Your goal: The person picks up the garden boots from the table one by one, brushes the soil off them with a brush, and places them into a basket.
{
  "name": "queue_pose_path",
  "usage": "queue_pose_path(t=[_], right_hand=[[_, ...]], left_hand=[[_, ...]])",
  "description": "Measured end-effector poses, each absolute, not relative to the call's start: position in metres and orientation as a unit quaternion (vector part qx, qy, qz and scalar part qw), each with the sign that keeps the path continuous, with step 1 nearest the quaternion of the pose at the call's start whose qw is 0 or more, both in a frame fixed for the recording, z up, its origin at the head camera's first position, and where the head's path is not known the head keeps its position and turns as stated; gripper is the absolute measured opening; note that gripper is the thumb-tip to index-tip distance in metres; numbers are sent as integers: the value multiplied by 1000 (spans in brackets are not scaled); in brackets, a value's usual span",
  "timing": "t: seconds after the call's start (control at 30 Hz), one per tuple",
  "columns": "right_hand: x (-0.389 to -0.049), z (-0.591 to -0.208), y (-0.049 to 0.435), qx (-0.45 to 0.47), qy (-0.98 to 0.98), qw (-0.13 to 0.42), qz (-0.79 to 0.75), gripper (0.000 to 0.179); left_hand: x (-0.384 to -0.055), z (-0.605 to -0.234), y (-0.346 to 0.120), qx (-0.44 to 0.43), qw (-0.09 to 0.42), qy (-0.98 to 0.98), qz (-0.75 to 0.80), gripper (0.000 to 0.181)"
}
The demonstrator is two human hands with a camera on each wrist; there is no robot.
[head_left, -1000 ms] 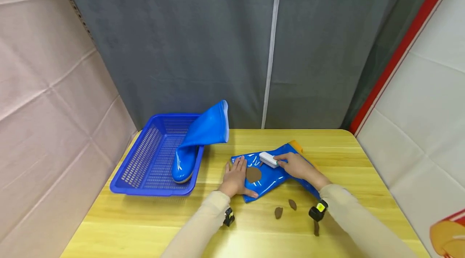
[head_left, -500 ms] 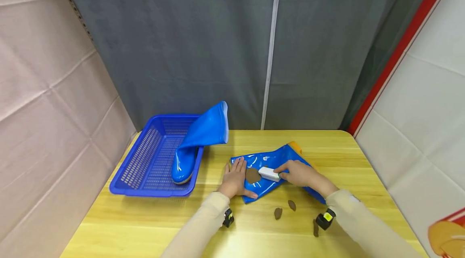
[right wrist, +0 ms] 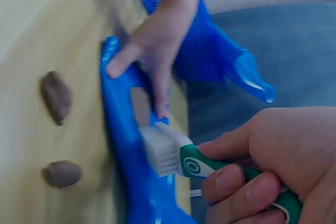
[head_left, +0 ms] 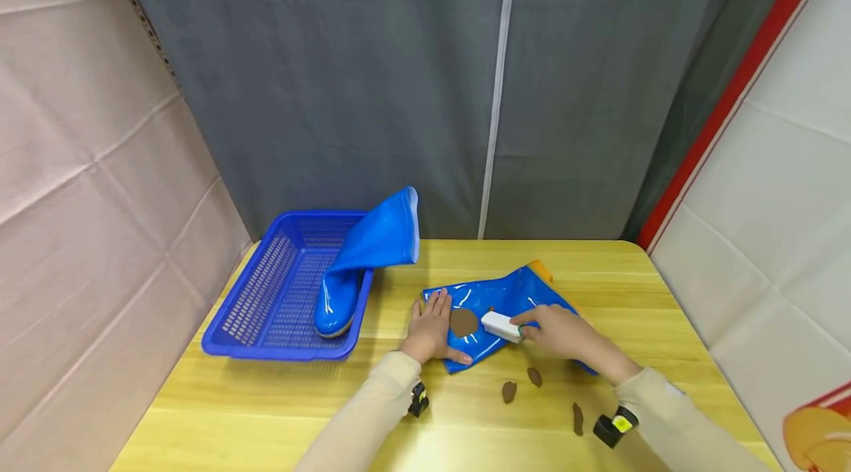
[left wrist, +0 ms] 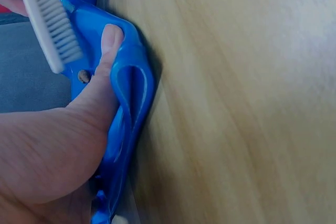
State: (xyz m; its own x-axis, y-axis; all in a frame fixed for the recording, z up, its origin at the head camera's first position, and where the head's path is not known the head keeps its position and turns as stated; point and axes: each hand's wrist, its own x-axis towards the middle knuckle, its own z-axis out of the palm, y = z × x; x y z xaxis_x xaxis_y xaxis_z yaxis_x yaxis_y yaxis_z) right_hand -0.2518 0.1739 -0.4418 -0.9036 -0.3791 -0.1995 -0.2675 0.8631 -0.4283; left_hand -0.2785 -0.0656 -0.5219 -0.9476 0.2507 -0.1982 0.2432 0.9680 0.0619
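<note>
A blue rubber boot (head_left: 515, 293) with an orange sole lies on its side on the table, a round brown patch (head_left: 463, 322) on its shaft. My left hand (head_left: 428, 328) rests with spread fingers on the boot's open end; the left wrist view shows the thumb (left wrist: 108, 45) along the rim. My right hand (head_left: 561, 335) grips the green-and-white handle of a scrub brush (right wrist: 165, 150). Its white bristles (left wrist: 58, 24) face the shaft, right of the brown patch. Whether they touch the boot I cannot tell. The right hand covers part of the boot's foot.
On the left, a blue plastic basket (head_left: 286, 349) holds a second blue boot (head_left: 379, 236), whose shaft leans over the basket's right rim. Brown flakes (head_left: 509, 391) lie on the table (head_left: 465, 435) in front of the boot. A grey curtain (head_left: 366, 88) hangs behind.
My right hand has drawn the brush across the boot's shaft toward the table's near edge, then slightly right. The left hand has stayed in place on the boot.
</note>
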Motion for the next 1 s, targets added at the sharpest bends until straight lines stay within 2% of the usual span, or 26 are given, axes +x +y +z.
queue_pose_path(t=[0.23,0.5,0.67,1.0], right_hand=[[-274,-427,173,-155,960,115,-204,32],[-299,-457,166,-172,955,134,-200,32],[-297,-455,169,-209,945,146,-207,30],[-280,-430,171,-239,927,218,-189,26]], left_hand=[[-281,-523,-68,120,103,987,20,132],[-281,-523,-67,124,104,987,20,132],[-280,-522,-66,122,101,987,21,131],[-279,-522,-66,127,97,987,29,131]])
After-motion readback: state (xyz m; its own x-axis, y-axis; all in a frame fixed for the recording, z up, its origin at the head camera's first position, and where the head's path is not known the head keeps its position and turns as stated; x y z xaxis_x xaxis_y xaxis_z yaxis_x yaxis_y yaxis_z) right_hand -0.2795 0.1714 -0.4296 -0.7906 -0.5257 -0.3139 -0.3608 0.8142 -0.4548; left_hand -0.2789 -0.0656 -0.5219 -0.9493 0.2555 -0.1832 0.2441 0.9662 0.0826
